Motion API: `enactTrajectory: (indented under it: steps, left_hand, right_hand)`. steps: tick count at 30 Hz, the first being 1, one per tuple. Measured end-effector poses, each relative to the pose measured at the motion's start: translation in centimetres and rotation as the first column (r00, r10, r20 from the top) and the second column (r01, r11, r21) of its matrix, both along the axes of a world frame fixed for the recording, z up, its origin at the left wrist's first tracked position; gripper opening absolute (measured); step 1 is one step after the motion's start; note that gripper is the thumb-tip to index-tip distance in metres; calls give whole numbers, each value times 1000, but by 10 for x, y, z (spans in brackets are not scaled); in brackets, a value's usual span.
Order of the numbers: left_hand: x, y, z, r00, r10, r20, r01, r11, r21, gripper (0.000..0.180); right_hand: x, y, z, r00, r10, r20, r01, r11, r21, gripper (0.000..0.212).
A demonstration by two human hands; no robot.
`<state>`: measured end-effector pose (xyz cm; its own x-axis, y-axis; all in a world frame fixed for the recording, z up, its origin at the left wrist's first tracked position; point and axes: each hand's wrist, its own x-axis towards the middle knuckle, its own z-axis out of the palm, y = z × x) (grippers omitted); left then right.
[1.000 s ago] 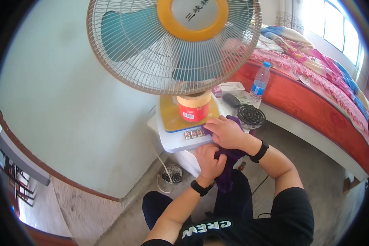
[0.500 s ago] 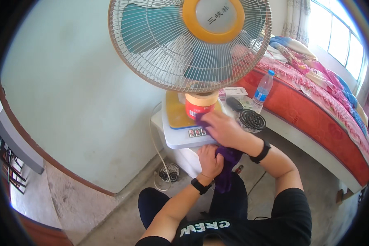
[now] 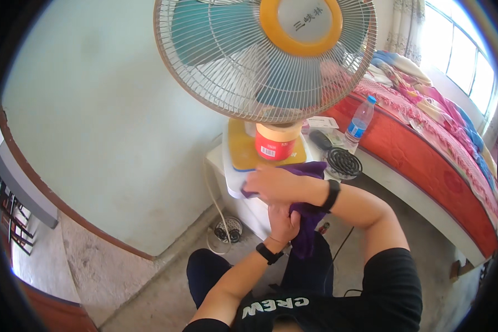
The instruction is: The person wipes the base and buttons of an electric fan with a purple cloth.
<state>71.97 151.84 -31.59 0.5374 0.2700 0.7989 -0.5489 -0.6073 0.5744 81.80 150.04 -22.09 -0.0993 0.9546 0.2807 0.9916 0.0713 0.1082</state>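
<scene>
An electric fan point(image 3: 301, 25) with teal blades and a yellow-ringed hub stands before me. Its white base point(image 3: 235, 180) has a yellow panel point(image 3: 243, 149). My right hand point(image 3: 274, 183) presses a bunched purple cloth point(image 3: 303, 243) onto the front of the base, covering the row of buttons. The cloth spreads out behind that wrist and hangs down past the base's front edge. Just below, my left hand point(image 3: 284, 224) is closed at this edge, its thumb beside the hanging cloth; its fingertips are partly hidden. A red container with a pale lid point(image 3: 274, 148) stands on the yellow panel.
Right of the base are a black mosquito coil point(image 3: 344, 161), a dark oval object point(image 3: 320, 139) and a blue-capped bottle point(image 3: 361, 119). A bed point(image 3: 420, 160) runs along the right. A white cord point(image 3: 211, 193) hangs at the left, near another coil dish point(image 3: 228, 229) on the floor.
My right hand has moved left and toward me with the cloth, from beside the red container to the base's front edge. The left hand stays in nearly the same place.
</scene>
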Motion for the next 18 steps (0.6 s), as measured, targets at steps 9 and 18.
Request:
enactTrajectory:
  steps: [9, 18]
  left_hand:
    - [4, 4, -10, 1000, -22, 2, 22, 1000, 3, 16]
    - [1, 3, -15, 999, -5, -50, 7, 999, 40, 23]
  right_hand:
    - [1, -132, 40, 719, -646, -257, 643, 758, -108, 21]
    - [-14, 0, 27, 978, -194, -76, 208, 941, 267, 21]
